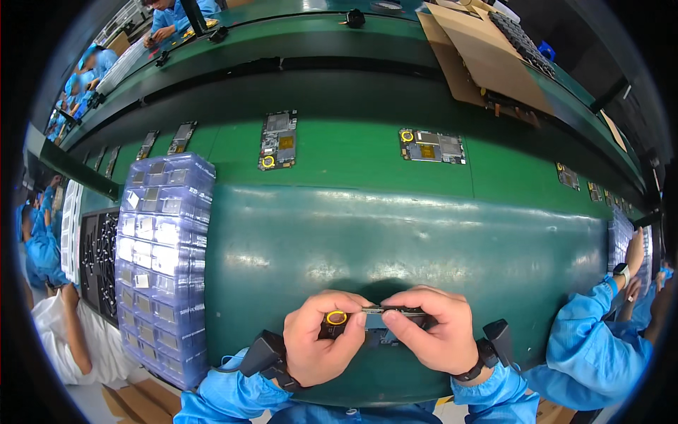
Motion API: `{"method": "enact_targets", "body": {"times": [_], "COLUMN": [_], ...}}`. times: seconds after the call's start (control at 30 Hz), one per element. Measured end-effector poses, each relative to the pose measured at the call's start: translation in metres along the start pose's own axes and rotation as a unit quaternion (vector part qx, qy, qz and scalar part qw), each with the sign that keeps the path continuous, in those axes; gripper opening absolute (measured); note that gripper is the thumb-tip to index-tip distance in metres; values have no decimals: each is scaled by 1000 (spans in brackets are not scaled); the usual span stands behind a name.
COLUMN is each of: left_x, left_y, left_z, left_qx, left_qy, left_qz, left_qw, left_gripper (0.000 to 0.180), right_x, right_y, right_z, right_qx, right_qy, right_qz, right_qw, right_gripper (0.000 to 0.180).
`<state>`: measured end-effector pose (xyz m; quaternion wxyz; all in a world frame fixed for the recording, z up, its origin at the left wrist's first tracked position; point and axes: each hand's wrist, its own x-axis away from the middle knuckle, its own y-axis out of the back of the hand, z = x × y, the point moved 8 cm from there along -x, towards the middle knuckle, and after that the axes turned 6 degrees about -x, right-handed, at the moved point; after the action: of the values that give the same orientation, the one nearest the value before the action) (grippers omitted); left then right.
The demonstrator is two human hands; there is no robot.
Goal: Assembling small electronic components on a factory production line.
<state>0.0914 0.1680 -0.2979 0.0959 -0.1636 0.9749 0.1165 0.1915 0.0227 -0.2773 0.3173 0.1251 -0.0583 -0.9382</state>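
Close to my body, above the near part of the green mat, a small circuit board (pixel 374 326) is held between both hands. My left hand (pixel 319 340) pinches its left end, beside a round part with a yellow ring (pixel 336 318). My right hand (pixel 439 332) grips the right end, thumb on the front and fingers along the top edge. Between the thumbs a flat grey-blue face shows. My fingers and thumbs cover much of the board, so I cannot make out whether a smaller piece is pinched there too.
A tall stack of clear plastic trays (pixel 164 244) with square pieces stands at the left. Beyond the mat, a green belt carries circuit boards (pixel 278 140), one more (pixel 432 146) right of centre. Cardboard (pixel 487 60) overhangs the far right. A co-worker's arm (pixel 600 318) is at my right.
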Motion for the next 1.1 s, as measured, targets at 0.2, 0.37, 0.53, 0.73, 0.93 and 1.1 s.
{"method": "enact_targets", "body": {"times": [0.2,0.37,0.53,0.73,0.93,1.1], "left_x": [0,-1,3,1,1,-2], "left_y": [-5,-3,-3,-2,1,-6], "left_z": [10,13,11,-5,-9,11], "left_qx": [51,71,52,19,64,198], "left_qy": [70,150,109,-25,6,222], "left_qz": [8,-24,5,42,-9,15], "left_qw": [996,986,993,999,998,955], "left_gripper": [22,20,24,24,19,24], "right_x": [4,3,1,2,2,6], "right_y": [-6,-5,-3,-3,-3,-7], "right_z": [-5,-11,-10,0,-4,-37], "right_qx": [-39,-49,-74,-78,-117,-196], "right_qy": [-3,-6,-5,44,-23,-151], "right_qz": [29,28,48,61,77,72], "right_qw": [999,998,996,994,990,966], "right_gripper": [15,15,15,20,23,28]}}
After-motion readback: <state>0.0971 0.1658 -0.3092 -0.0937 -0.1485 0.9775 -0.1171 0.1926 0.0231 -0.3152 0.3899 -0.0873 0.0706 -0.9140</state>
